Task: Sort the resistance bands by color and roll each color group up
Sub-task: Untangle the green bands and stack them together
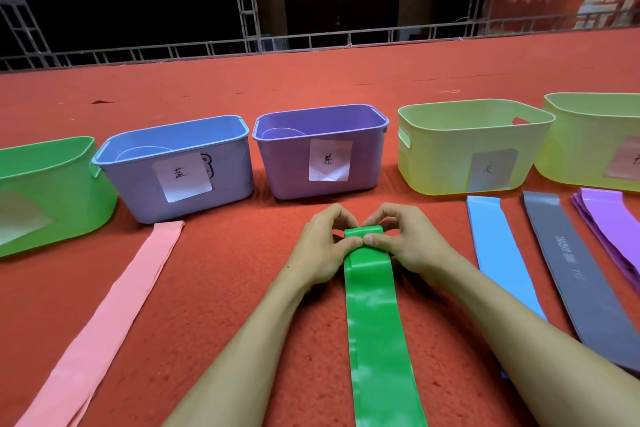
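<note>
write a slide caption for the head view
Left hand and right hand pinch the rolled far end of the green band.

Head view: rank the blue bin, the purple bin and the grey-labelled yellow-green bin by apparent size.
1. blue bin and grey-labelled yellow-green bin: they look about alike. The blue one sits nearer the camera, so I won't split them.
2. purple bin: looks smallest, narrower than both.
</note>
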Tool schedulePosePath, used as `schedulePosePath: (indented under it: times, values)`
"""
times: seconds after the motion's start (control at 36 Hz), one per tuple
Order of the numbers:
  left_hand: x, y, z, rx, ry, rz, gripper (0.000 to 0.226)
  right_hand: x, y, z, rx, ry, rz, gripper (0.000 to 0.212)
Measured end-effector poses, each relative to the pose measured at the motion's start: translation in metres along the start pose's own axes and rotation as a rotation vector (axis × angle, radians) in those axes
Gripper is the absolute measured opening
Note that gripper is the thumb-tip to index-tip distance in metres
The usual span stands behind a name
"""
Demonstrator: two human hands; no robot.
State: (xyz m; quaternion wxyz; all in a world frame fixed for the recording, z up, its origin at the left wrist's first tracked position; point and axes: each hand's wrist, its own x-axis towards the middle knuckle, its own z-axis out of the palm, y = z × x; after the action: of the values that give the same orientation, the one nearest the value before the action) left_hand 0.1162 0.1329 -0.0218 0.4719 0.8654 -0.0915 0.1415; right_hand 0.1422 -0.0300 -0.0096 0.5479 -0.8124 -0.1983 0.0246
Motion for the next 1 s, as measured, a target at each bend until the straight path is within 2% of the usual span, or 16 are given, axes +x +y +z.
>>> schedulePosePath:
  times: [0.08,0.19,0.28,0.39,0.58,0.67,0.89,1.0]
  values:
    - [-0.003,0.006,0.0,-0.15,0.036,-0.057,0.022,-0.001,-0.004,0.0,0.07,0.03,0.01,0.018]
    - [-0.008,0.014,-0.001,-0.481,0.012,-0.227,0.013,-0.001,-0.016,-0.004,0.206,0.042,0.034,0.014]
    - [-0.007,0.019,-0.001,-0.687,-0.007,-0.29,0.008,0.004,-0.022,-0.009,0.142,0.06,-0.012,0.021]
    - [0.002,0.021,-0.006,-0.624,0.05,-0.259,0.01,0.01,-0.03,-0.014,0.136,0.052,-0.014,0.023]
    - [0.03,0.035,-0.018,-0.716,0.115,-0.206,0.015,0.023,-0.051,-0.018,0.588,0.045,0.086,0.027]
    - [0.04,0.038,-0.022,-0.742,0.101,-0.171,0.021,0.028,-0.057,-0.022,0.697,0.05,0.122,0.018]
    - [0.052,0.037,-0.017,-0.583,0.141,-0.095,0.028,0.042,-0.05,-0.017,0.595,0.162,0.089,0.013]
    - [0.054,0.033,-0.01,-0.547,0.181,-0.105,0.035,0.051,-0.037,-0.011,0.427,0.242,0.01,0.018]
